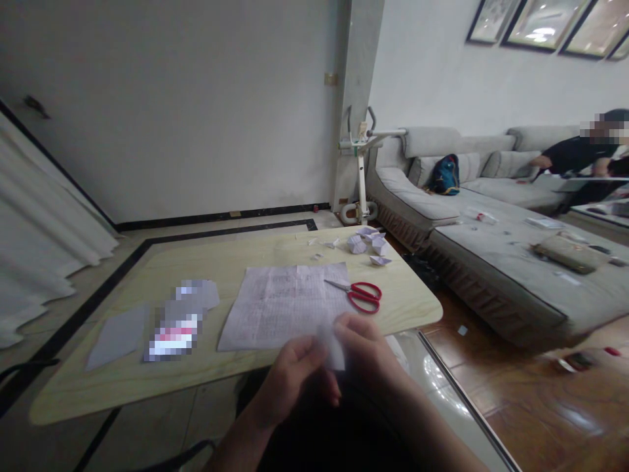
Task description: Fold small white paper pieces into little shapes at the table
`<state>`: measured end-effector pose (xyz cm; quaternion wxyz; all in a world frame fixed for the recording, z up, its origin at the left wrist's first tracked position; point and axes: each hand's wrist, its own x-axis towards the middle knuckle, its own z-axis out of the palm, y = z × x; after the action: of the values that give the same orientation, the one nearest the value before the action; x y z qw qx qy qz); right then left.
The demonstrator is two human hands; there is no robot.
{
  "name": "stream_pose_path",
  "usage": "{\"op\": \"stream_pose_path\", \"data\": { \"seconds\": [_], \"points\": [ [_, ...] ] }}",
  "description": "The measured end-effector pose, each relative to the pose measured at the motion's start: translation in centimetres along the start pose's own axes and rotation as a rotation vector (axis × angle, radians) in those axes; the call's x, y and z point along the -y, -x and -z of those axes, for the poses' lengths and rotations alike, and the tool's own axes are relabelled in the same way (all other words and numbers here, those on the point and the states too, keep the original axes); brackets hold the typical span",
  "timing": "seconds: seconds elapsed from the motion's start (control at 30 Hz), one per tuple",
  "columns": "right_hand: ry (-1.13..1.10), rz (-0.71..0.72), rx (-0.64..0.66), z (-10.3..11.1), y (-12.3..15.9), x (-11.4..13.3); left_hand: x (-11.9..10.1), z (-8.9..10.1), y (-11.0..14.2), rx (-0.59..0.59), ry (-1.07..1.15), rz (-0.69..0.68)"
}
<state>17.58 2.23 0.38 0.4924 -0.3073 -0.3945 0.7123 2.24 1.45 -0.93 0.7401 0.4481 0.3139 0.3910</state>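
Note:
Between my two hands, just off the near edge of the table, is a small piece of white paper [335, 351], blurred by motion. My left hand [297, 370] pinches it from the left side, and my right hand [363, 341] grips it from the right. Whether the paper is folded I cannot make out. Beyond my hands a large printed sheet [282, 305] lies flat on the table. Red-handled scissors [363, 298] rest partly on its right side, blades pointing left. Several small folded paper shapes [378, 246] sit together near the far right corner.
The pale table [196, 262] also bears white paper [118, 334] and a pixelated item [174, 324] at left. Small paper scraps [317, 257] lie at the far side. To the right stand a grey sofa [515, 269] with a blue backpack [446, 176] and a person [572, 154] leaning over.

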Motion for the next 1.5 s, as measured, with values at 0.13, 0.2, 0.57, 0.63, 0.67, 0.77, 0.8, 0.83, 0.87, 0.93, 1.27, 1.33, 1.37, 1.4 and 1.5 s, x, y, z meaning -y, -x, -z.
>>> {"op": "stream_pose_path", "data": {
  "seconds": [0.13,0.2,0.57,0.63,0.67,0.77,0.8,0.83,0.87,0.93,1.27,1.33,1.37,1.4,1.5],
  "points": [
    [0.030,0.014,-0.046,0.2,-0.1,-0.2,-0.1,0.2,0.0,-0.007,-0.062,-0.015],
    [0.176,0.044,-0.099,0.0,0.0,0.2,-0.8,0.2,0.1,-0.123,-0.243,-0.082],
    [0.967,0.709,-0.293,-0.3,0.0,-0.3,-1.4,-0.4,-0.1,-0.400,-0.555,-0.268],
    [1.001,0.787,-0.284,-0.2,-0.1,-0.6,-1.3,-0.4,-0.1,-0.422,-0.529,-0.273],
    [1.015,0.818,-0.283,-0.3,-0.1,-0.6,-1.3,-0.5,-0.2,-0.433,-0.529,-0.283],
    [1.061,0.912,-0.273,-0.4,-0.1,-0.7,-1.4,-0.7,-0.2,-0.452,-0.544,-0.316],
    [1.073,0.940,-0.268,-0.4,-0.2,-0.7,-1.5,-0.7,-0.3,-0.460,-0.549,-0.324],
    [1.081,0.961,-0.266,-0.4,-0.2,-0.8,-1.5,-0.8,-0.3,-0.471,-0.553,-0.332],
    [1.085,0.971,-0.268,-0.4,-0.2,-0.8,-1.6,-0.8,-0.3,-0.486,-0.560,-0.340],
    [1.083,0.965,-0.293,-0.2,-0.2,-1.0,-1.6,-0.9,-0.3,-0.522,-0.580,-0.350],
    [1.070,0.953,-0.273,0.2,-0.5,-0.8,-1.5,-1.1,-0.1,-0.507,-0.599,-0.324],
    [1.055,0.959,-0.265,0.1,-0.5,-0.8,-1.5,-1.2,-0.1,-0.512,-0.619,-0.332],
    [1.046,0.961,-0.263,0.0,-0.4,-0.7,-1.5,-1.1,-0.1,-0.520,-0.638,-0.344],
    [1.038,0.956,-0.262,0.0,-0.4,-0.7,-1.4,-1.1,-0.1,-0.529,-0.657,-0.360],
    [1.032,0.918,-0.268,0.0,-0.3,-0.6,-1.2,-0.8,-0.1,-0.521,-0.732,-0.372]
  ]
}}
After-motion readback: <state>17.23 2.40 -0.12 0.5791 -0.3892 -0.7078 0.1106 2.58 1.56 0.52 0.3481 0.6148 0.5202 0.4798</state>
